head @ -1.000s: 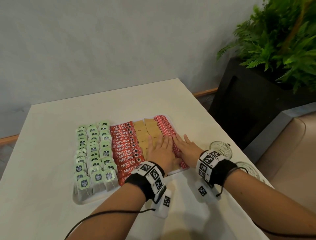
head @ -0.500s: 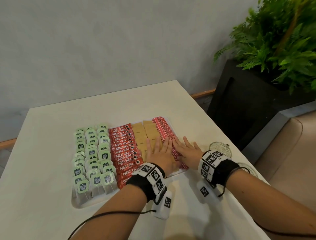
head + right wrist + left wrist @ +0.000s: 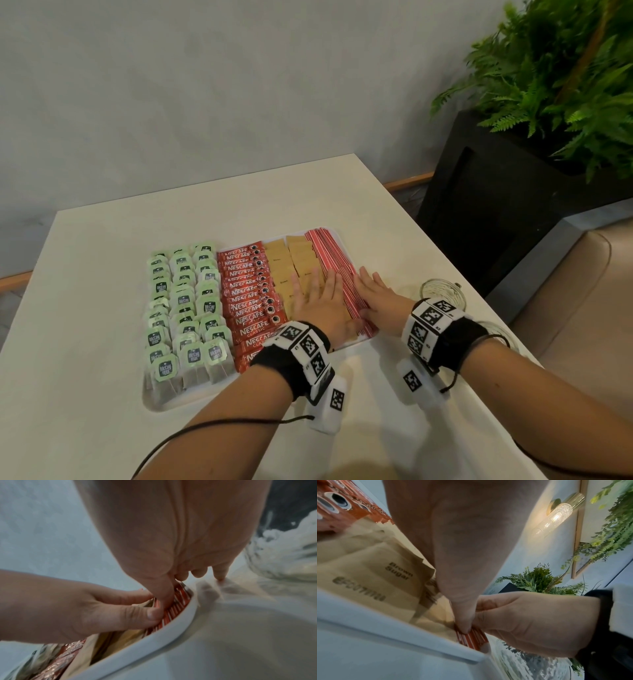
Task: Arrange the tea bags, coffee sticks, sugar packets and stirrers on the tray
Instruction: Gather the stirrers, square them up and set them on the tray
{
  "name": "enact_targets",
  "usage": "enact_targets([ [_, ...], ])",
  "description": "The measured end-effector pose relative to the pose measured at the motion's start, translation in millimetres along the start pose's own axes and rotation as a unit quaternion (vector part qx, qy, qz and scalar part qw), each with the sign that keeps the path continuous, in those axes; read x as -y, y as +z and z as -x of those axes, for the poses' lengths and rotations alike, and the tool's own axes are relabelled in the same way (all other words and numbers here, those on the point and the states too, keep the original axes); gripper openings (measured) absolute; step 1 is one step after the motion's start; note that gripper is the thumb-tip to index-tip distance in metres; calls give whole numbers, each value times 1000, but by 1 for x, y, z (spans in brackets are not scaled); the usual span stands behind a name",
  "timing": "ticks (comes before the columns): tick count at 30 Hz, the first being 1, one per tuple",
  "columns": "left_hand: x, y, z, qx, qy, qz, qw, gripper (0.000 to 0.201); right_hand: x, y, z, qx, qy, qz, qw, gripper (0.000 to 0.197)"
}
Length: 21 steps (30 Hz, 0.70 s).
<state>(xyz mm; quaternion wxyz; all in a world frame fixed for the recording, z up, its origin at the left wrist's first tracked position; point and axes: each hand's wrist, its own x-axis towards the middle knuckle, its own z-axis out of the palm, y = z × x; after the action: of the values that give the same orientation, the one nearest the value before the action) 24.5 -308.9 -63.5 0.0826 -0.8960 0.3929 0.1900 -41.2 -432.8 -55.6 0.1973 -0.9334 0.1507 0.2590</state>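
The left hand point(image 3: 322, 305) lies flat, fingers straight, on the near end of the sugar packets point(image 3: 291, 263); in the wrist views its thumb point(image 3: 150, 614) presses down on the near ends of the stirrers point(image 3: 334, 260). It grips nothing. The right hand point(image 3: 378, 301) is flat too, fingers spread; its thumb rests on the stirrers beside the left thumb, and its little finger reaches past the tray rim to the desk point(image 3: 102, 274). Neither hand has a grip on anything.

The stirrers lie directly under and between the two hands, in the rightmost strip of the tray point(image 3: 161, 406). Their long axis runs from the near edge away towards the wall, much as the forearms point. The right hand is on their outer side, the left on their inner side, so squaring the bundle looks like a matter of pressing inward from both sides and nudging the ends level.

They are thin, red-and-white striped, packed side by side in a tight band. Left of them sit tan sugar packets in two columns, then red coffee sticks point(image 3: 246, 294) overlapped crosswise, then green-tagged tea bags point(image 3: 183, 301) in three columns. All four kinds are on the tray; the task seems nearly done.

A glass point(image 3: 442, 291) stands on the desk just beyond the right wrist.
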Motion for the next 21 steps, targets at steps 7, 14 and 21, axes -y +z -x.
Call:
enact_targets([
  [7, -2, -6, -2, -16, 0, 16, 1000, 92, 0, -10, -9, -39, 12, -29, 999, 67],
  [14, -4, -9, -4, 2, -15, 9, 1000, 110, 4, -24, -22, -54, 8, 17, 998, 66],
  [21, 2, -10, -3, 20, -18, 13, 1000, 114, 0, -23, -30, -51, 21, 45, 997, 69],
])
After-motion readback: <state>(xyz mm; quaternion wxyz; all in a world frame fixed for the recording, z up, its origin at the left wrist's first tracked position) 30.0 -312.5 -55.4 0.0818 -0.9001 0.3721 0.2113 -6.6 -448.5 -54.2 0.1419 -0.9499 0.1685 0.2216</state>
